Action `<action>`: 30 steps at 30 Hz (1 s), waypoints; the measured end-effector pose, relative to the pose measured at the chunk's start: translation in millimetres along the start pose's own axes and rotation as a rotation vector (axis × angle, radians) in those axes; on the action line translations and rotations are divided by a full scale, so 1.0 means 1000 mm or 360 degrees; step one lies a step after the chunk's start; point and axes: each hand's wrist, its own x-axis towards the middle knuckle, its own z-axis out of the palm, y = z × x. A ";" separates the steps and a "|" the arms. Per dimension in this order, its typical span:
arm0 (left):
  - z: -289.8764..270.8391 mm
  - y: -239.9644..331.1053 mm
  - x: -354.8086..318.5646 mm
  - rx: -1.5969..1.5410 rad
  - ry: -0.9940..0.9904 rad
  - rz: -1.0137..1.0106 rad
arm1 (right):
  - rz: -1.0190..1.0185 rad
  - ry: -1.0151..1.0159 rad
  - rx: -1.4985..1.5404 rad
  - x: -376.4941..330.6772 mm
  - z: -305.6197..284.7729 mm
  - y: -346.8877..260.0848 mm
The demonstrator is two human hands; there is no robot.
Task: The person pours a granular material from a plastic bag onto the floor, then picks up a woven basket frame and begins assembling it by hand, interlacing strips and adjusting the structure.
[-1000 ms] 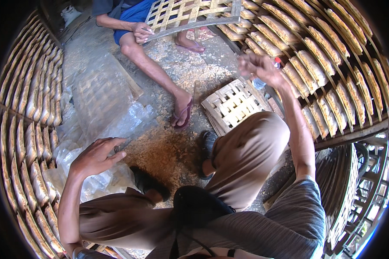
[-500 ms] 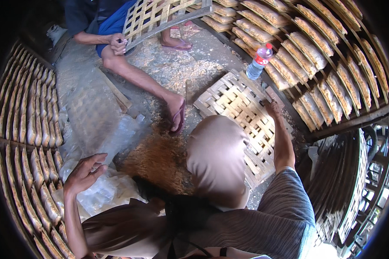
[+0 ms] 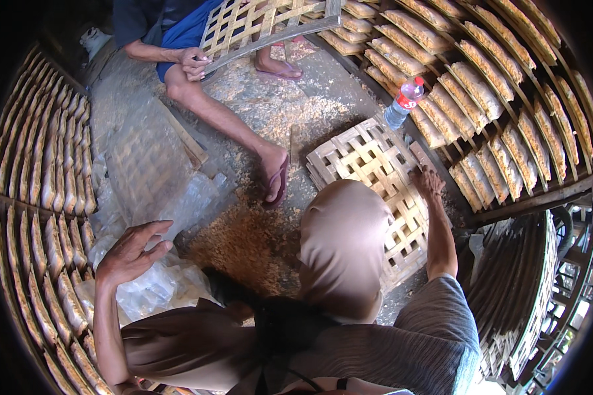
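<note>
A clear plastic water bottle (image 3: pixel 403 103) lies tilted on the ground near the far right, its base toward the woven bamboo tray (image 3: pixel 375 178) and its top touching the front edge of the slatted rack (image 3: pixel 481 99). It has a pink-red cap and a red band of label round its upper body; the lower part is see-through.

Crumpled clear plastic bags (image 3: pixel 148 280) lie heaped on the ground at the near left, just beside the left-hand rack (image 3: pixel 39 217), with flatter clear sheeting (image 3: pixel 197 197) spread beyond them toward the middle. They carry no visible label. No signs or screens show.
</note>
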 end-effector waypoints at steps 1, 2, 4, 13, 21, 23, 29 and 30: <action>0.001 0.000 -0.001 0.0005 -0.0003 0.0021 | -0.0009 -0.0237 0.0085 0.002 -0.015 0.013; 0.003 0.000 0.002 -0.0008 -0.0012 0.0053 | -0.0083 -0.0223 0.0191 -0.001 -0.029 0.034; 0.005 -0.002 0.003 -0.0028 -0.0026 0.0091 | -0.0251 -0.0209 0.0414 -0.014 -0.044 0.064; 0.001 -0.001 -0.021 0.0239 -0.0017 0.0064 | -0.0344 0.0240 0.0407 -0.089 -0.170 0.047; 0.003 -0.003 -0.048 0.0176 -0.0033 0.0027 | -0.0375 0.0324 0.0242 -0.110 -0.250 0.022; 0.009 -0.005 -0.044 0.0082 -0.0020 0.0094 | -0.0626 0.0326 0.0147 -0.090 -0.219 0.045; 0.014 -0.005 -0.042 0.0060 0.0048 0.0140 | -0.0395 0.0346 0.0461 -0.080 -0.194 0.014; 0.013 -0.002 -0.041 0.0035 0.0042 0.0137 | -0.0428 0.0347 0.0450 -0.076 -0.190 0.022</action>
